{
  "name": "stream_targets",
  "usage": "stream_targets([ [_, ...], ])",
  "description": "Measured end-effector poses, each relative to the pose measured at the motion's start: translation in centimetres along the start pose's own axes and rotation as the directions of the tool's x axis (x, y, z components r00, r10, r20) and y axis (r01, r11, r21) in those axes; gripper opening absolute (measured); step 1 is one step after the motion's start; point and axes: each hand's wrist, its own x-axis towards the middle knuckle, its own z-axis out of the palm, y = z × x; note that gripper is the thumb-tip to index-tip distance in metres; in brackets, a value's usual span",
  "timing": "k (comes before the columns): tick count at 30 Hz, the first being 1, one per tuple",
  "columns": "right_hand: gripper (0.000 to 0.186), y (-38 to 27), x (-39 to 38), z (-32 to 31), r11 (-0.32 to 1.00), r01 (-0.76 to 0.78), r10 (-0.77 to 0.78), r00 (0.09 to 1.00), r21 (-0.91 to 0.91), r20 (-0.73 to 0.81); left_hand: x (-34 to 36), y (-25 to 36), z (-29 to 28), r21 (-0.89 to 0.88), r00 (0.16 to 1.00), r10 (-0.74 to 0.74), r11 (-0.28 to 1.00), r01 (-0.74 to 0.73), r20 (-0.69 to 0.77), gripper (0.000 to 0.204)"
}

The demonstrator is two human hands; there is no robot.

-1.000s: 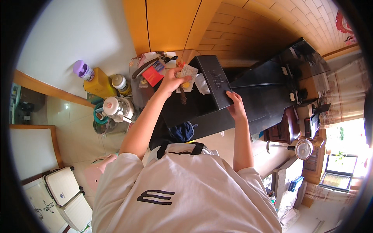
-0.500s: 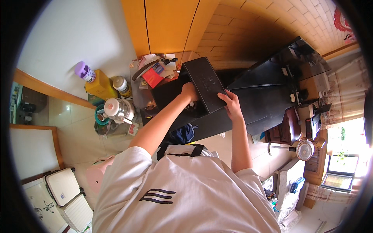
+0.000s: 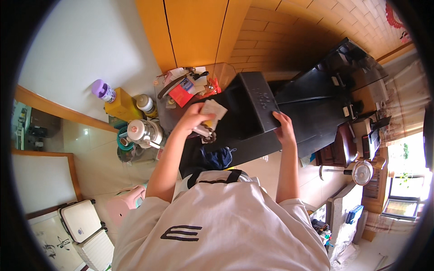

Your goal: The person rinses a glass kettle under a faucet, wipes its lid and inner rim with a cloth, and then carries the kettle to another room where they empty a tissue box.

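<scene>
My left hand (image 3: 195, 118) holds a small pale packet or folded cloth (image 3: 212, 111) over the black desk surface (image 3: 253, 149), just left of a tall black box-like device (image 3: 253, 106). My right hand (image 3: 284, 127) presses against the lower right edge of that black device, steadying it. A dark blue cloth (image 3: 218, 158) hangs at the desk edge below my left hand. What lies under the packet is hidden by my fingers.
A cluttered corner holds a red box (image 3: 182, 95), papers and cables. Left of it stand a purple-capped bottle (image 3: 103, 90), a yellow box (image 3: 122, 107), a jar (image 3: 145, 104) and a metal kettle (image 3: 142, 132). A pink stool (image 3: 122, 205) and white cases (image 3: 86, 230) sit on the floor.
My left hand went from the far clutter to the black device's left side, then pulled back toward me holding the pale packet. My right hand stays on the device's edge.
</scene>
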Motion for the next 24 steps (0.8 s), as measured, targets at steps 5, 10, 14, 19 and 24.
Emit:
stream_targets([
  [5, 0.035, 1.0, -1.9, -6.3, 0.996, 0.011, 0.004, 0.986, 0.091, -0.168, -4.9, 0.2, -4.5, -0.435, 0.989, -0.071, 0.900, 0.009, -0.126, 0.031],
  [10, 0.024, 1.8, -4.7, -12.1, 0.975, 0.130, -0.083, 0.964, 0.178, -0.251, -6.1, 0.2, -4.8, -0.803, 0.993, 0.106, 0.595, -0.028, 0.044, 0.030],
  [14, 0.020, 5.5, -3.1, -16.4, 0.975, 0.118, -0.068, 0.966, 0.187, -0.250, -6.1, 1.6, -2.6, -0.897, 0.922, 0.339, 0.442, 0.020, 0.188, 0.035],
  [19, 0.027, 13.7, 0.9, -17.8, 0.976, 0.094, -0.029, 0.949, 0.195, -0.314, -6.9, 3.1, 0.5, -0.919, 0.901, 0.375, 0.390, 0.061, 0.219, 0.033],
  [24, 0.048, 21.9, 4.5, -18.3, 0.979, 0.200, -0.166, 0.901, 0.046, -0.400, -7.7, 3.4, 3.2, -0.911, 0.927, 0.341, 0.412, 0.001, 0.155, 0.033],
])
